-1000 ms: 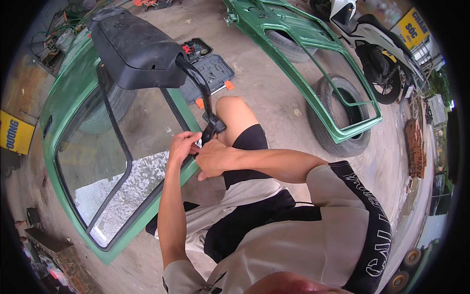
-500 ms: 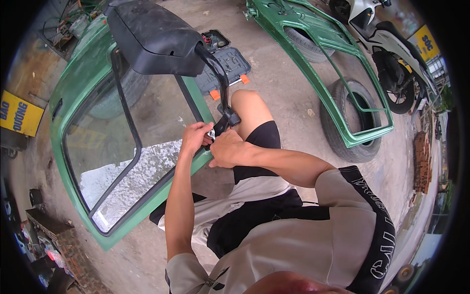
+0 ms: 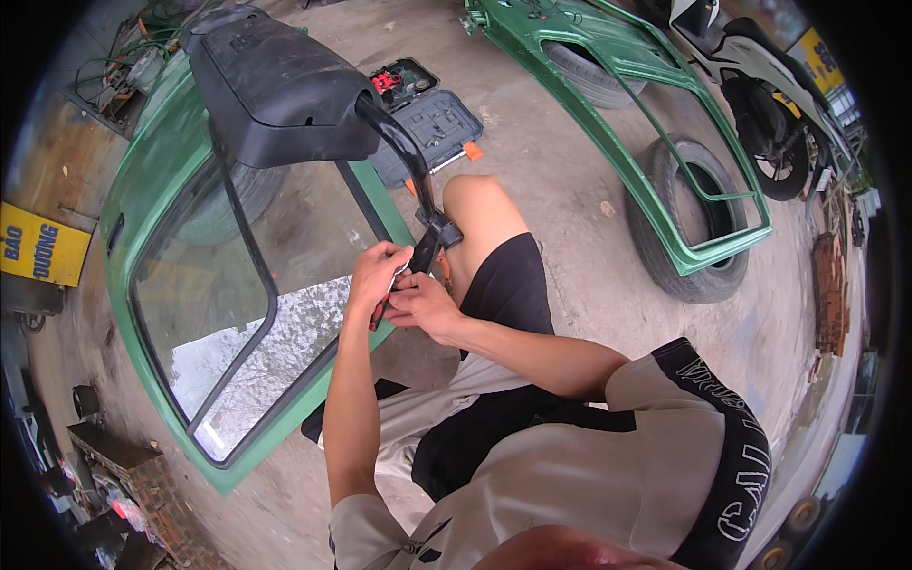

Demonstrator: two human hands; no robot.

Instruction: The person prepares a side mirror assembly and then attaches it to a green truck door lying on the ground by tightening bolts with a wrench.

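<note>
A green vehicle door (image 3: 237, 473) with a window stands tilted to my left. Its large black mirror (image 3: 275, 90) hangs on a curved black arm (image 3: 404, 142), which runs to a bracket at the door's edge by my knee. Just below that bracket, my left hand (image 3: 376, 277) is closed around a hand tool (image 3: 378, 314) with a bright metal part and a red-and-black handle; its exact kind is partly hidden. My right hand (image 3: 425, 306) is right beside it, fingers bent and pressed together at the bracket's lower end. What they pinch is hidden.
An open grey tool case (image 3: 432, 133) lies on the concrete beyond my knee. At the right, a second green door frame (image 3: 655, 237) rests on tires (image 3: 698, 275). Behind it stands a motorbike (image 3: 774, 123). A yellow sign (image 3: 40, 245) is at the far left.
My right hand has opened its grip and shifted slightly down, its fingers now pinched beside the left hand. The tool's red handle has come into sight under my left hand. The view has tilted slightly.
</note>
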